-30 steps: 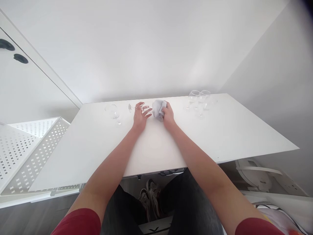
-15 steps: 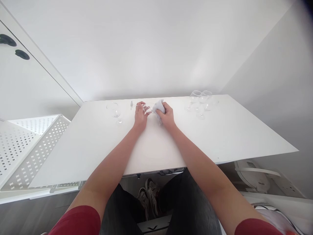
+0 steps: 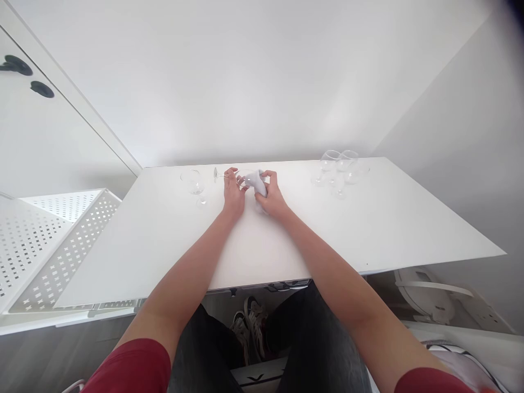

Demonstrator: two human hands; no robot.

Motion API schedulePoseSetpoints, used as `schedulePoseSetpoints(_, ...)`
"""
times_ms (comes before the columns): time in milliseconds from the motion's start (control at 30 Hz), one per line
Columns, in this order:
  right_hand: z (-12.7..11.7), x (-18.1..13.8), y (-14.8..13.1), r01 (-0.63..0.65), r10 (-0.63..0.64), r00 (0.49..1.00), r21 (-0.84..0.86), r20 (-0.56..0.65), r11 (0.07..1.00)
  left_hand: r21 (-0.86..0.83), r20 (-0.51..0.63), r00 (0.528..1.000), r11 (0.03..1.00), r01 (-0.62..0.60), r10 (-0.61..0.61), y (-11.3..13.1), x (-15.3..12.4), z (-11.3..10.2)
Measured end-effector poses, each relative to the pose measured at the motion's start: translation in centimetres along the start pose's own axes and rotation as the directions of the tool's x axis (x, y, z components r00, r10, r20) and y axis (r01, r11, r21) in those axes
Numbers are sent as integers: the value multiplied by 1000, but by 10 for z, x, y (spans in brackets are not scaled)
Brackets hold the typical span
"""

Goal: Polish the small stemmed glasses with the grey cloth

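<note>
Hands (image 3: pixel 234 193) closer together than before; cloth (image 3: pixel 259 184) shifted toward wineglass (image 3: pixel 244 173).

The goblet (image 3: pixel 243 173) is glossy glass, the tabletop (image 3: pixel 254 245) smooth, the cloth (image 3: pixel 258 183) apparently matt.

Sleeves (image 3: pixel 133 363) are red, trousers (image 3: pixel 327 341) dark, shoes (image 3: pixel 255 322) two-toned.

Pale panel (image 3: pixel 268 372) by shoes (image 3: pixel 257 323): black V-shaped mark (image 3: pixel 256 377); letter or logo, we cannot tell.
Lettering: none we can read.
</note>
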State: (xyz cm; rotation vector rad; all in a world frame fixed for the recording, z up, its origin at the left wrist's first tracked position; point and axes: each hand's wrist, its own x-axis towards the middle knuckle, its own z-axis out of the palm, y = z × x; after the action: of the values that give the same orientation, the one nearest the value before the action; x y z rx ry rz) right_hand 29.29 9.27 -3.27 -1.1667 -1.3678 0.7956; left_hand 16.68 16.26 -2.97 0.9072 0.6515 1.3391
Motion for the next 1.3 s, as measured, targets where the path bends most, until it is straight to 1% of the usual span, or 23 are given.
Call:
schedulePoseSetpoints(100,4,-1,-1,-39,25,992,112,123,993,-20,54,999,1000,0,1,-2,1,1)
schedulePoseSetpoints(200,5,0,-4,-108,65,985,278,159,954,-54,80,997,999,4,0,-3,2,2)
schedulePoseSetpoints(267,3,2,-7,-181,125,979,405,161,896,-81,95,995,997,18,-10,-3,1,3)
schedulePoseSetpoints(367,-6,4,-11,-303,221,952,553,211,776,-84,174,985,996,29,-14,2,-1,4)
schedulePoseSetpoints(433,-11,5,-12,-331,244,944,609,224,721,-70,211,977,997,45,-29,6,-4,6)
schedulePoseSetpoints(467,-13,5,-12,-322,244,947,621,210,714,-62,218,975,996,58,-43,8,-5,6)
schedulePoseSetpoints(500,-13,5,-11,-299,238,954,618,181,727,-52,219,974,996,70,-57,8,-6,7)
schedulePoseSetpoints(567,-8,6,-8,-219,200,975,546,94,808,-31,217,973,996,89,-80,8,-7,7)
schedulePoseSetpoints(633,1,6,-4,-126,123,992,383,33,915,-16,200,976,996,93,-88,4,-6,6)
schedulePoseSetpoints(700,10,7,0,-40,39,999,227,10,973,-17,182,980,996,87,-82,1,-4,4)
schedulePoseSetpoints(733,13,7,1,-15,13,1000,193,8,981,-27,177,981,996,80,-74,0,-2,3)
schedulePoseSetpoints(767,15,8,2,-14,13,1000,202,5,979,-43,176,982,996,72,-64,-1,-1,2)
schedulePoseSetpoints(833,15,9,0,-80,85,996,320,-2,944,-77,193,980,995,66,-50,0,-1,3)
schedulePoseSetpoints(900,10,9,-4,-168,176,984,468,28,868,-71,230,972,995,65,-47,4,-4,5)
schedulePoseSetpoints(933,6,9,-6,-189,197,979,527,41,829,-47,251,967,997,62,-48,5,-7,7)
schedulePoseSetpoints(967,3,8,-9,-193,200,979,569,50,799,-15,270,962,998,55,-49,7,-9,8)
schedulePoseSetpoints(1033,-3,8,-12,-169,176,983,613,49,772,36,294,954,998,45,-53,9,-12,10)
schedulePoseSetpoints(1100,-5,8,-13,-153,165,986,607,37,780,43,279,959,998,48,-58,8,-12,10)
schedulePoseSetpoints(1200,-4,9,-11,-134,155,988,502,0,855,-13,232,971,998,56,-51,5,-9,8)
schedulePoseSetpoints(1300,0,10,-6,-81,99,995,367,-31,927,-52,265,962,995,87,-70,5,-8,7)
